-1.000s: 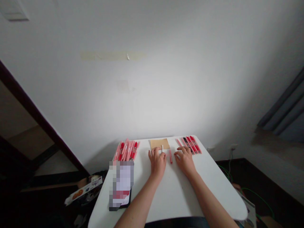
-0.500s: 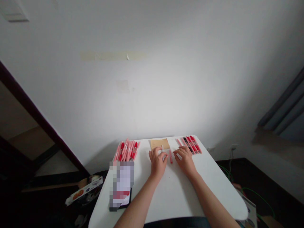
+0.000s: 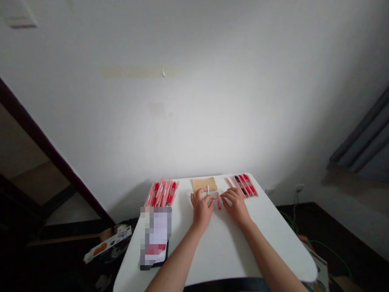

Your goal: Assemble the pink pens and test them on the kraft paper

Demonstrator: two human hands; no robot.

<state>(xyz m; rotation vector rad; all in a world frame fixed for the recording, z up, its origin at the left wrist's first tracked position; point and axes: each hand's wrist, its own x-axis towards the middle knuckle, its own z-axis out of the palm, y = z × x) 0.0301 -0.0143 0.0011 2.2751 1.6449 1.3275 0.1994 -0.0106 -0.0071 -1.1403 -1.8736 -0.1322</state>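
Observation:
My left hand (image 3: 203,206) is closed, with thumb and fingers curled together at the near edge of a brown paper sheet (image 3: 204,184). A thin white stick (image 3: 208,189) rises from between its fingers; its lower part is hidden. A short pink pen part (image 3: 218,201) with a red end lies on the table between the hands. Just right of it, my right hand (image 3: 235,204) has its thumb and fingertips pinched together, its tips close to the pink part. Whatever is in that pinch is too small to make out.
A heap of pink and red pens (image 3: 162,193) lies at the table's back left. Red, black and pink pens (image 3: 244,185) lie side by side at the back right. A phone (image 3: 156,239), partly blurred, rests near the left edge of the white table (image 3: 221,255).
My right hand's fingertips have moved slightly left, closer to the pink pen part and my left hand. My left hand stays nearly in place.

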